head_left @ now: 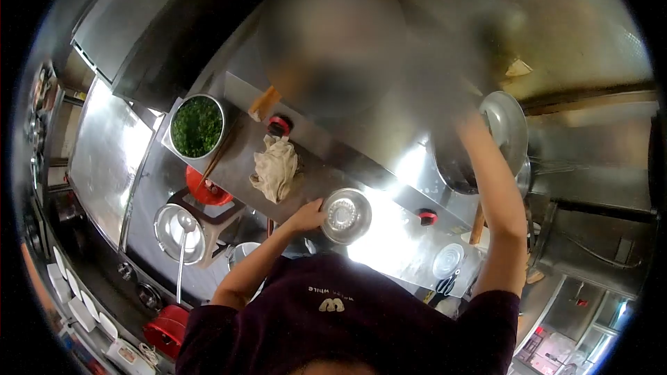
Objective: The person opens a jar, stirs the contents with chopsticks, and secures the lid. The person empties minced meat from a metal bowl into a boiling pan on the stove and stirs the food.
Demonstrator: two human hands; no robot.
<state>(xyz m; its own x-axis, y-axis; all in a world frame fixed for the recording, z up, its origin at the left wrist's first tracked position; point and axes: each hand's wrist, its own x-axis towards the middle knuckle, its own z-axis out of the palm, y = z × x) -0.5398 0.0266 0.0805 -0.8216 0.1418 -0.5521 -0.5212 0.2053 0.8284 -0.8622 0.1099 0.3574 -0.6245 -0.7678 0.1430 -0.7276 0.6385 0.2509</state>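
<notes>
Gently hold the small metal bowl (349, 215) flat and steady, just past the dark shirt (389, 316), with the left hand (308, 217) closed on the side of it. Grip the rim nice and firm with thumb and fingers, so as not to let the bowl tip. Something shiny in the bottom: maybe wet, maybe only light, hard to say, so best to treat it like something spilly. Now mind the red knob (427, 217) off to the right, along the tabletop (392, 236), and try not to knock it. Next, leave a gap between the bowl and the crumpled cloth (276, 169) on the left. Then look farther out, to the right hand (470, 123) by the round metal pan (513, 125): too blurry to know about bent or spread fingers, or about anything held. Go slow with that arm, high over the rims and not scraping. Lastly, stay clear of the other red knob (280, 125) and the tub of chopped greens (196, 126), beyond the cloth.
</notes>
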